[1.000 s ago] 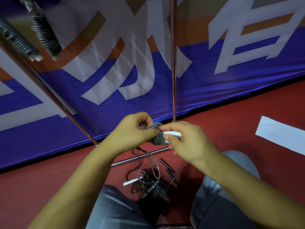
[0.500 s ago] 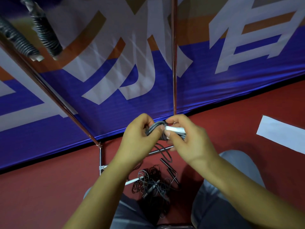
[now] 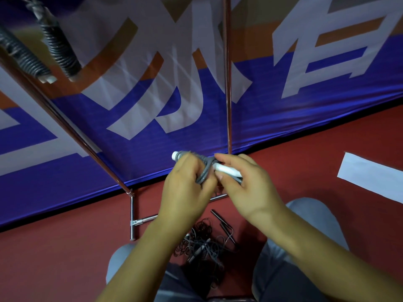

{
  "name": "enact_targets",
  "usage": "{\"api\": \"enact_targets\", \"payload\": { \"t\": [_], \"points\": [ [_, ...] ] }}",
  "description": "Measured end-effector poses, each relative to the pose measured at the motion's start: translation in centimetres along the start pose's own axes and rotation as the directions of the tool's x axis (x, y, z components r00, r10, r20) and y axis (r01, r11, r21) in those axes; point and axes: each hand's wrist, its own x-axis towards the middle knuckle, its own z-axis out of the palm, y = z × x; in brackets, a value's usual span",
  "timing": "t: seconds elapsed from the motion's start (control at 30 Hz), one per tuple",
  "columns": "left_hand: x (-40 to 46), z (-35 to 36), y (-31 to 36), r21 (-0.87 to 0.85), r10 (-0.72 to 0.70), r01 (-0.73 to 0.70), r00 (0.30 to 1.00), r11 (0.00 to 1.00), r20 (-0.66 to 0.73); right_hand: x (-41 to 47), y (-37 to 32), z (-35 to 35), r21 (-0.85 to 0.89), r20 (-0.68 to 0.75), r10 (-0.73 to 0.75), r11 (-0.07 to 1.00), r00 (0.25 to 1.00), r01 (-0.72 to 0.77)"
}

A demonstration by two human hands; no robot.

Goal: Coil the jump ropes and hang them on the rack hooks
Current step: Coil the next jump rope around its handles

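Both hands hold one grey jump rope with white handles, its cord wound into a tight bundle. My left hand grips the bundle's left end, where a white handle tip shows. My right hand pinches the other white handle against the coil. Two coiled ropes hang from the rack at the upper left. A tangle of dark loose ropes lies on the red floor between my knees.
Two copper-coloured rack poles rise in front of a blue, white and orange banner. The rack's chrome foot rests on the red floor. A white strip lies on the floor at right. My knees frame the tangle.
Both hands have risen with the rope bundle. The loose tail that hung below the hands one second ago is now wound in, and a white handle tip shows left of my left hand.
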Motion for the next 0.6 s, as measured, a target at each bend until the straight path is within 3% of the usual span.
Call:
{"api": "enact_targets", "payload": {
  "t": [0.27,0.4,0.5,0.6],
  "points": [
    [-0.2,0.4,-0.3,0.142,0.231,-0.223,0.972,0.964,-0.044,0.2,0.0,0.0,0.095,0.057,0.033,0.995,0.998,-0.039],
    [-0.4,0.3,-0.4,0.14,0.267,-0.262,0.963,0.955,-0.018,0.3,-0.1,0.3,0.177,-0.015,0.031,0.984,0.999,-0.028],
    [-0.7,0.1,-0.4,0.073,0.246,-0.244,0.969,0.967,-0.01,0.2,-0.6,0.5,0.286,-0.064,0.051,0.958,0.997,-0.03],
    [-0.9,-0.1,-0.9,-0.051,0.076,-0.077,0.997,0.996,-0.025,0.8,-1.0,0.0,0.509,-0.052,0.122,0.857,0.991,-0.079]
  ]
}}
